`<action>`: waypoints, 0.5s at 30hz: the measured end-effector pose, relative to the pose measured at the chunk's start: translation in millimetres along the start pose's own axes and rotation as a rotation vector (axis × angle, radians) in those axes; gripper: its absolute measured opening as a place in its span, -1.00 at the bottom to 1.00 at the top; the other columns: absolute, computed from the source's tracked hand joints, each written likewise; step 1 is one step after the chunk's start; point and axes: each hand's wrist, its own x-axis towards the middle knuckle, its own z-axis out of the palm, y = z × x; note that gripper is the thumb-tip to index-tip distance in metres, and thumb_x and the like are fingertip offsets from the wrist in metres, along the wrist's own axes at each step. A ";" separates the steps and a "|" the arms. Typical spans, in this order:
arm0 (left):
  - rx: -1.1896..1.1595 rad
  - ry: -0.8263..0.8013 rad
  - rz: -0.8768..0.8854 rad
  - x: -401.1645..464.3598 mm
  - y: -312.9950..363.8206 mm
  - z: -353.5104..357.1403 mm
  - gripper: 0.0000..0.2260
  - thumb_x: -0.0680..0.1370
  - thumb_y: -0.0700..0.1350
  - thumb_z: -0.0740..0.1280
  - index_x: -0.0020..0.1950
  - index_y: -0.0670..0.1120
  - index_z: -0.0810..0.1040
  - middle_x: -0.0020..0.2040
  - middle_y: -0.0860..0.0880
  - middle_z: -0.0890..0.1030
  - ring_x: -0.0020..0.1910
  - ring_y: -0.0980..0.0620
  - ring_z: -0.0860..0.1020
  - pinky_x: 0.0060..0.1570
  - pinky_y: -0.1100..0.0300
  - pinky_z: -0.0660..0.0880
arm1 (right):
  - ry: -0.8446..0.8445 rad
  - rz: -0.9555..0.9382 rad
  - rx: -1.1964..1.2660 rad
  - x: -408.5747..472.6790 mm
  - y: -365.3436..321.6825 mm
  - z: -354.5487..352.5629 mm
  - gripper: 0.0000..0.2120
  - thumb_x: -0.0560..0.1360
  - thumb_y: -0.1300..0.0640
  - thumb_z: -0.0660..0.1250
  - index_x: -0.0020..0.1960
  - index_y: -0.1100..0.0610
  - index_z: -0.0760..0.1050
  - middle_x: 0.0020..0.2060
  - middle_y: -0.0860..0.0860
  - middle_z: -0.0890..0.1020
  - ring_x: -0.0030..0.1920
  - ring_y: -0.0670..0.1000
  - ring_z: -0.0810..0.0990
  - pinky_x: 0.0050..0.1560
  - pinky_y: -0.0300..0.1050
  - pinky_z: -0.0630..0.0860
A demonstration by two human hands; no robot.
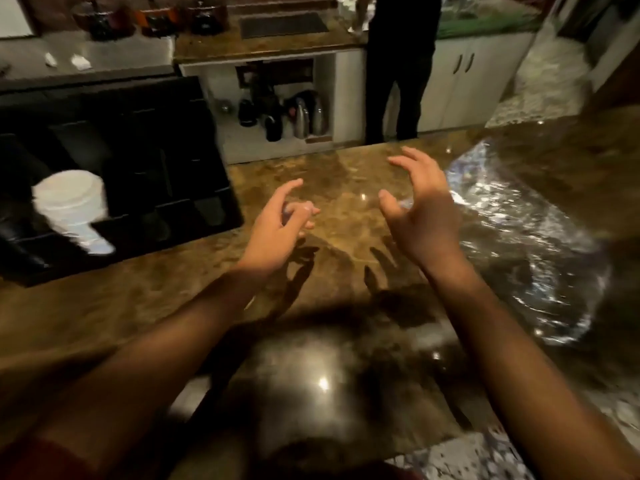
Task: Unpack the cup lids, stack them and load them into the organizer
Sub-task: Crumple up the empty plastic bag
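Note:
A stack of white cup lids (71,199) stands in a compartment of the black organizer (166,161) at the left of the counter, and motion blur smears it. A crumpled clear plastic bag (526,237) lies on the counter at the right. My left hand (277,226) and my right hand (419,209) hover over the middle of the counter, between organizer and bag. Their fingers are spread and loosely curved, palms facing each other. I see nothing solid in either hand, only faint bluish glints at the fingertips.
The brown marble counter (207,306) runs from the organizer to the bag. Behind it a person in dark clothes (398,81) stands at a back counter. An open shelf below holds kettles (308,116).

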 end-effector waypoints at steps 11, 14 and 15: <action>-0.168 -0.158 -0.320 46.6 8.7 208.6 -0.36 0.65 0.11 0.34 0.65 0.06 0.15 0.30 -0.05 0.52 0.06 -0.01 0.68 -0.07 0.27 0.64 | 0.063 0.247 -0.328 20.0 188.6 -139.5 -0.48 0.60 -0.11 0.31 0.44 0.17 0.54 0.52 0.27 0.40 0.52 0.29 0.37 0.49 0.16 0.36; -0.135 -0.169 -0.307 57.0 14.6 234.5 -0.38 0.64 0.14 0.34 0.64 0.12 0.18 0.39 -0.04 0.50 0.11 -0.02 0.66 0.05 0.16 0.64 | -0.019 0.419 -0.413 29.3 226.8 -145.7 -0.49 0.61 -0.14 0.31 0.48 0.07 0.48 0.53 0.20 0.41 0.52 0.24 0.38 0.46 0.14 0.37; -0.132 -0.169 -0.298 60.4 15.7 239.8 -0.40 0.64 0.15 0.34 0.63 0.15 0.19 0.43 -0.04 0.49 0.14 -0.03 0.65 0.10 0.11 0.63 | -0.041 0.451 -0.417 29.0 237.0 -145.9 -0.49 0.61 -0.16 0.30 0.48 0.06 0.47 0.49 0.18 0.45 0.48 0.23 0.42 0.43 0.14 0.40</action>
